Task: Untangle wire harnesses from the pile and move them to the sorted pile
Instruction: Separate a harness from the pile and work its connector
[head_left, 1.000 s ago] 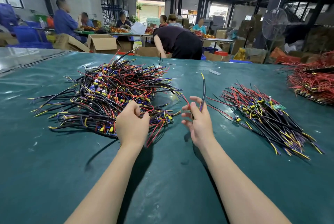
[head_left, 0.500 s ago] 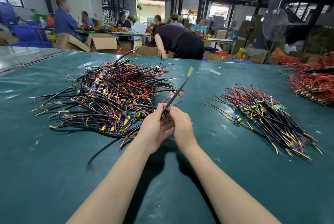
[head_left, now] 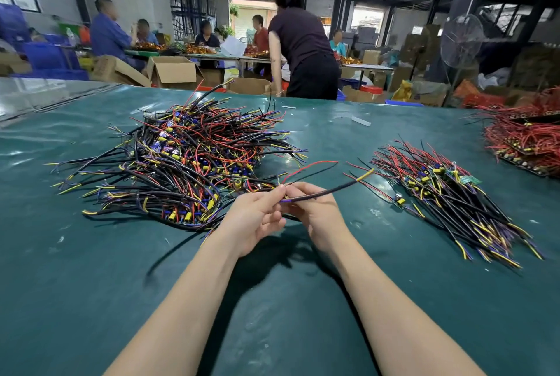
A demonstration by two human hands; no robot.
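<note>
black sheathed harness (head_left: 321,193), slim, yellow-tipped

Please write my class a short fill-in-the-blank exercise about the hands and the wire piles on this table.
1. The left hand and the right hand together hold ___ wire harness.
2. Its black cable ends in a ___ tip.
3. The tangled pile lies to the person's left, the sorted pile to the ___.

Missing words: one; yellow; right.
</note>
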